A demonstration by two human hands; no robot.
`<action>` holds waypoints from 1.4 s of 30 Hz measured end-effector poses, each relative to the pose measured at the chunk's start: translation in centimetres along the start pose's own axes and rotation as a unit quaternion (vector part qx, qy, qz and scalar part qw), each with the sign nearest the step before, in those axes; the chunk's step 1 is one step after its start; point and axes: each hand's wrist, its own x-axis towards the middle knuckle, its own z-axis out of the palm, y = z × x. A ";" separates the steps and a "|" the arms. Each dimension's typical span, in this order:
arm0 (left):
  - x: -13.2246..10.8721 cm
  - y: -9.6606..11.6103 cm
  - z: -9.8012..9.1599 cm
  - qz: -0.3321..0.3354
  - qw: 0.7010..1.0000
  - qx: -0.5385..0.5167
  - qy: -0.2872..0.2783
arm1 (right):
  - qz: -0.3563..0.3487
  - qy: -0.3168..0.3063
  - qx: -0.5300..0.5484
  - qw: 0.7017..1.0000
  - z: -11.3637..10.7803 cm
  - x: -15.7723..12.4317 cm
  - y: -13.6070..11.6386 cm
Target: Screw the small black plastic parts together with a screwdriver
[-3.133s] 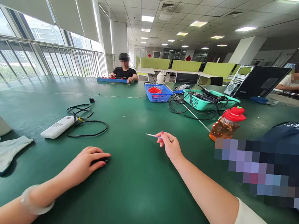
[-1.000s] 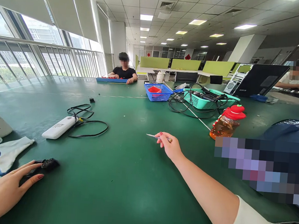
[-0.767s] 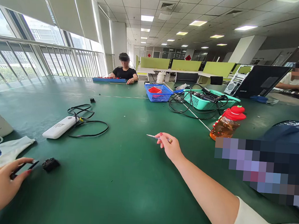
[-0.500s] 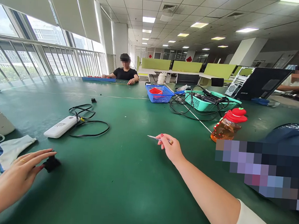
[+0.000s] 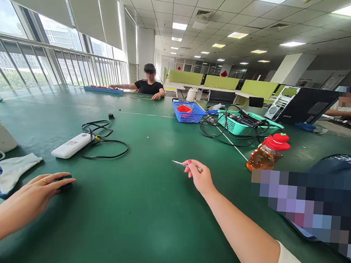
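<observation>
My left hand [image 5: 44,188] lies low over the left side of the green table [image 5: 143,234]. Its fingers are stretched out across a small black object [image 5: 67,184]. Most of that object is covered by the fingers, and its kind does not show. My thumb is hidden beneath the hand. Near the middle of the table, my right hand [image 5: 200,176] is closed on a slim pointed tool [image 5: 178,163]. The thin light tip points left, and a brownish-gold end shows behind the fingers.
Around my left hand are a white-and-blue cloth glove [image 5: 17,171], a white power bank [image 5: 73,145] and a looped black cable [image 5: 114,143]. Farther right stand a red-capped bottle [image 5: 266,155], a blue basket [image 5: 189,114] and a green basket of cables [image 5: 239,129]. A person [image 5: 148,87] sits opposite.
My left hand has flattened and its fingers have come forward over the black object, which is now mostly covered. My right hand holds the tool almost unchanged. The view has shifted slightly.
</observation>
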 end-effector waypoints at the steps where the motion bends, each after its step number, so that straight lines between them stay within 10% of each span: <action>1: 0.1 0.1 -0.1 -0.004 1.000 0.004 -0.001 | -0.001 0.000 -0.002 1.000 0.0 0.0 0.0; 16: 0.9 0.2 -0.8 -0.037 0.995 0.008 -0.089 | 0.004 -0.005 0.003 1.000 0.1 0.0 -0.1; 42: 0.3 -1.1 -0.4 -0.051 0.993 -0.099 -0.038 | -0.002 -0.011 0.003 1.000 0.2 -0.2 -0.4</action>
